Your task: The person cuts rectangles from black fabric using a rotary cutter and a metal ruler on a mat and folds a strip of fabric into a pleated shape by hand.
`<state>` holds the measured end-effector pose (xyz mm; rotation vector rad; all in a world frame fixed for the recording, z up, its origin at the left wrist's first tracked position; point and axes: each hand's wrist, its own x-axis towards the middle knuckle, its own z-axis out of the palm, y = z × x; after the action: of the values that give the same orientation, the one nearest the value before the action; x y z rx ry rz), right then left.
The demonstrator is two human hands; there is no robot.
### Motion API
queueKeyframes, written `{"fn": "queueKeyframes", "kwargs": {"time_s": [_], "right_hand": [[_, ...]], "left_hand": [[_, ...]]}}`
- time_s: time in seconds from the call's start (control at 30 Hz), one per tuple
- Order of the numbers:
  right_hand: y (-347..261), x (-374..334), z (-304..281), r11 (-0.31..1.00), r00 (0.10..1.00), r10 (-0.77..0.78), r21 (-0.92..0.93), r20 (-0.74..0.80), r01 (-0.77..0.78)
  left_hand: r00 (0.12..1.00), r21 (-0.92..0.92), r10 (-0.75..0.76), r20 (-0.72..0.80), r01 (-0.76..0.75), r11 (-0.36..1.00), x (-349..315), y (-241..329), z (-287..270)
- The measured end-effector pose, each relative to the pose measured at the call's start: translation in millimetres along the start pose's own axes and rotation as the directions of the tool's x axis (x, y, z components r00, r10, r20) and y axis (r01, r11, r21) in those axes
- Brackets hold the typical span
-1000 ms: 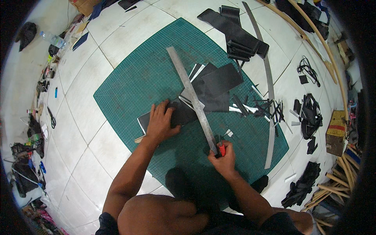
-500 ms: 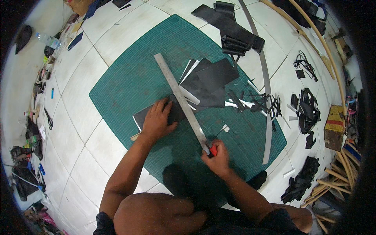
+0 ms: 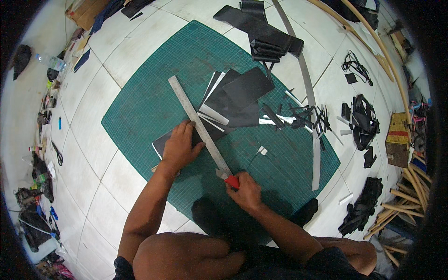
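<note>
My left hand (image 3: 179, 147) lies with fingers stretched out on a black sheet (image 3: 162, 141) with a pale edge. Its fingertips reach the long metal ruler (image 3: 198, 122), which slants across the sheet. My right hand (image 3: 246, 192) is closed around a red-handled utility knife (image 3: 232, 181). The knife's blade end points left, beside the near end of the ruler. Beyond the ruler, black sheets with white undersides (image 3: 240, 95) lie fanned out on the green cutting mat (image 3: 144, 100). A small white scrap (image 3: 263, 150) sits right of the ruler.
Black and white offcut strips (image 3: 284, 117) lie toward the mat's right side. A second long metal strip (image 3: 316, 163) crosses the right edge. Folded black material (image 3: 266, 35) is at the far side. Scissors (image 3: 57, 154) rest on the left floor tiles, wooden sticks (image 3: 403, 200) at the right.
My right hand has moved left with the knife, whose blade end shows more now. The ruler has shifted nearer and left. The whole view has also shifted slightly.
</note>
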<state>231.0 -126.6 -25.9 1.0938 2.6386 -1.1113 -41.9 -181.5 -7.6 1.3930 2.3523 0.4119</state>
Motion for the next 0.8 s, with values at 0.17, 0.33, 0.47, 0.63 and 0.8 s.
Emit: {"fn": "queueKeyframes", "kwargs": {"time_s": [0.17,0.33,0.47,0.63,0.8], "right_hand": [[6.9,-2.8,3.3,1.0,1.0,-0.005,0.028,-0.016,0.006],[8.2,-3.7,5.8,0.998,1.0,-0.002,0.056,-0.015,0.003],[11.8,-4.2,7.8,0.997,0.998,-0.024,0.07,-0.059,0.028],[8.8,-3.0,2.7,0.998,0.999,-0.018,0.055,-0.039,0.02],[3.9,-4.0,-0.1,1.0,1.0,0.005,-0.018,0.014,-0.005]], "left_hand": [[1.0,0.057,-0.001,0.015,0.0,0.998,3.4,4.0,-2.9],[0.999,0.082,-0.016,0.041,0.013,0.997,5.1,2.1,-1.3],[0.997,0.095,-0.036,0.061,0.03,0.995,6.4,6.6,-3.2],[0.995,0.08,-0.061,0.081,0.054,0.995,9.5,9.4,-6.0],[0.996,0.081,-0.058,0.065,0.052,0.995,10.9,8.7,-4.9]]}}
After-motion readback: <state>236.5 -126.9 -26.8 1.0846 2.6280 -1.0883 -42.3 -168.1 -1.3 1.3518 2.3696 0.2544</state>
